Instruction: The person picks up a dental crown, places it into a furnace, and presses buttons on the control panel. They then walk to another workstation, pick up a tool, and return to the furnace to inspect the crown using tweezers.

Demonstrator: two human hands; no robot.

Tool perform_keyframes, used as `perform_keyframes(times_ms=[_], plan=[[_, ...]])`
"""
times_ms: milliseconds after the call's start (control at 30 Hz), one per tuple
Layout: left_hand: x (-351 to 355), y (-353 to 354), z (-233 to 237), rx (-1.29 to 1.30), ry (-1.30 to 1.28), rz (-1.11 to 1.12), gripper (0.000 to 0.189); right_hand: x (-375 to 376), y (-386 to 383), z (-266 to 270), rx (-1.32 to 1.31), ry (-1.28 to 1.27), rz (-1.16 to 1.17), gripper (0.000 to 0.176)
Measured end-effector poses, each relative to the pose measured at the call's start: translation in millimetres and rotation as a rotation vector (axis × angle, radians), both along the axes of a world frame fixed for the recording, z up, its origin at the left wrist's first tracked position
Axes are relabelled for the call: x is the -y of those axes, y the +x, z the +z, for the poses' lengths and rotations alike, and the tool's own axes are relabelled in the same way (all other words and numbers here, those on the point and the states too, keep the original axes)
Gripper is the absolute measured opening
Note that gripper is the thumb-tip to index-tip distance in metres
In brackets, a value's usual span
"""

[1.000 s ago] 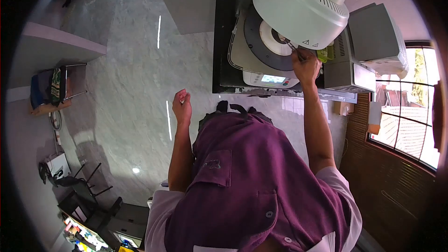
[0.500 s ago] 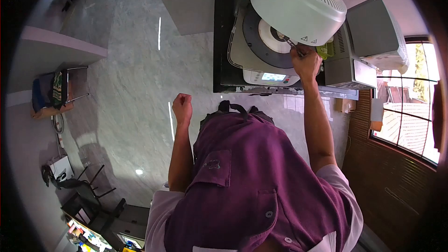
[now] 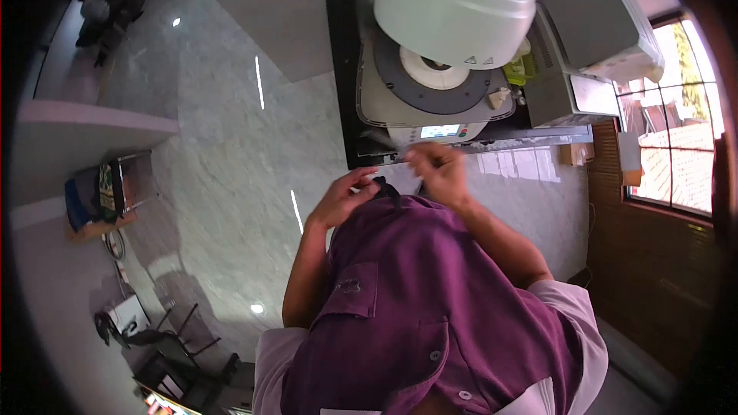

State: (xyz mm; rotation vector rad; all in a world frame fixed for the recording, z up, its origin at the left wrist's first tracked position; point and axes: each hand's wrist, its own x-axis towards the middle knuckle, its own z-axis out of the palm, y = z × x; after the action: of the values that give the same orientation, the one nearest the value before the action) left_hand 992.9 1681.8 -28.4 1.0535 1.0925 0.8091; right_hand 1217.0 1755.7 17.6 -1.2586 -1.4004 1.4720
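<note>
My right hand [image 3: 440,173] is in front of the machine's front edge, smeared by motion, its fingers closed. A blurred metal tool, seemingly tongs [image 3: 378,138], reaches left from it. My left hand [image 3: 342,198] is just to the left, near my waist, fingers curled but apart, with nothing visible in it. Ahead stands a pale benchtop furnace [image 3: 457,19] with its rounded head above a dark ring [image 3: 396,81] and a white round plate [image 3: 415,69]. A dark spot shows at the plate's middle, partly hidden by the head. The lit control panel [image 3: 440,131] faces me.
A small whitish piece [image 3: 498,97] lies on the furnace's right corner, by a green container [image 3: 520,69]. Grey equipment [image 3: 565,96] stands to the right on the dark bench [image 3: 344,107]. A window [image 3: 676,123] is far right; a chair [image 3: 181,350] stands lower left.
My right hand has drawn back from the white plate toward my body with the metal tool. My left hand has risen and moved right, its fingers opening. The view has shifted slightly.
</note>
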Motion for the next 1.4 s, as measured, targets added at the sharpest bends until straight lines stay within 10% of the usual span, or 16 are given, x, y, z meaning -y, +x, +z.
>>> perform_keyframes(times_ms=[267,567,1400], plan=[[-24.4,51.9,-24.6,0.382,-0.13,0.264,0.05,15.1,-2.3,-45.6,0.074,0.214,0.465,0.022],[7.2,-17.2,-43.9,-0.219,-0.315,0.5,0.027,11.4,60.6,-115.4,0.807,0.194,0.155,0.08],[25.1,-9.8,-61.3,-0.403,-0.17,0.443,0.029,10.7,60.9,-110.9,0.844,0.191,0.198,0.087]])
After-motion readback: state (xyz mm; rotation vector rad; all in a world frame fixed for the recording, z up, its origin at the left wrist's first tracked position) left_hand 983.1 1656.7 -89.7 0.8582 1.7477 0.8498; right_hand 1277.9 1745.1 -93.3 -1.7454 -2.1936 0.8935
